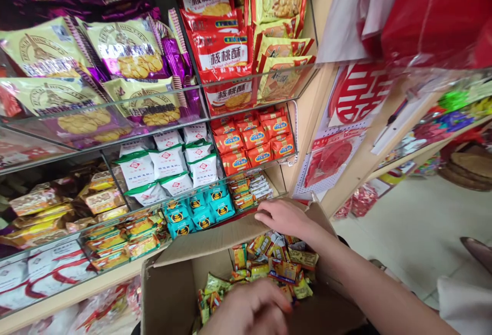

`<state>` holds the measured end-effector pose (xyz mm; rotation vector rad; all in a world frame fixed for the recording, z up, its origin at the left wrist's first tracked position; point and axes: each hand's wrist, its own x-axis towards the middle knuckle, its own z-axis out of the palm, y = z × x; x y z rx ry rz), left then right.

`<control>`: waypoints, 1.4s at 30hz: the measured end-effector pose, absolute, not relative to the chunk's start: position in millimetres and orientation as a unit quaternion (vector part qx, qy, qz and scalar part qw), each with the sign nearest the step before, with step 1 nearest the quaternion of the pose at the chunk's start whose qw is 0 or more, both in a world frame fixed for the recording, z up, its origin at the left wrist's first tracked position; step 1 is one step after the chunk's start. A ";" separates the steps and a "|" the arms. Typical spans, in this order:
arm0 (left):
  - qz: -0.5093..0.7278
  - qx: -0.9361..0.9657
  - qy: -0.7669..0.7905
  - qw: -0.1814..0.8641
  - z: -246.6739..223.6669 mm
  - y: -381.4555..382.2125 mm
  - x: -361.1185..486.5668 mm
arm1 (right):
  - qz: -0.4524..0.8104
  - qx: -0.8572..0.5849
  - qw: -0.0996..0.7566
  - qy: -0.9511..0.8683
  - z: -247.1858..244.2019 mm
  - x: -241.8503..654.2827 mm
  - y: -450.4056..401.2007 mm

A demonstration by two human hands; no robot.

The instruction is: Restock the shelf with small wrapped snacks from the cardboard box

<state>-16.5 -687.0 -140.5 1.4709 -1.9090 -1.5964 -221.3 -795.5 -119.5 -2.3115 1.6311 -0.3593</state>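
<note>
My right hand (286, 217) reaches in from the right over the far flap of a cardboard box (169, 294). Its thumb and fingertips point left, a little apart, beside the lowest shelf bin of small packets (251, 189); nothing shows between them. Smeared by motion, my left hand (249, 307) is low in the frame, over the box, with its fingers pointing right. What it holds, if anything, cannot be made out. Inside the box lie many small wrapped sweets (284, 268), mostly yellow and orange.
Shelves with clear fronts hold purple biscuit packs (123, 50), red shortbread packs (226, 55), white-and-green packs (167, 163) and teal packs (203, 217). Red decorations (357, 91) hang at the right. A shoe (476, 253) shows on the pale floor (407, 227).
</note>
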 end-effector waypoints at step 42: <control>-0.526 0.499 -0.613 0.313 -162.0 -712.4 -15.6 | -0.381 -0.775 0.257 0.434 -122.8 -188.0 -732.7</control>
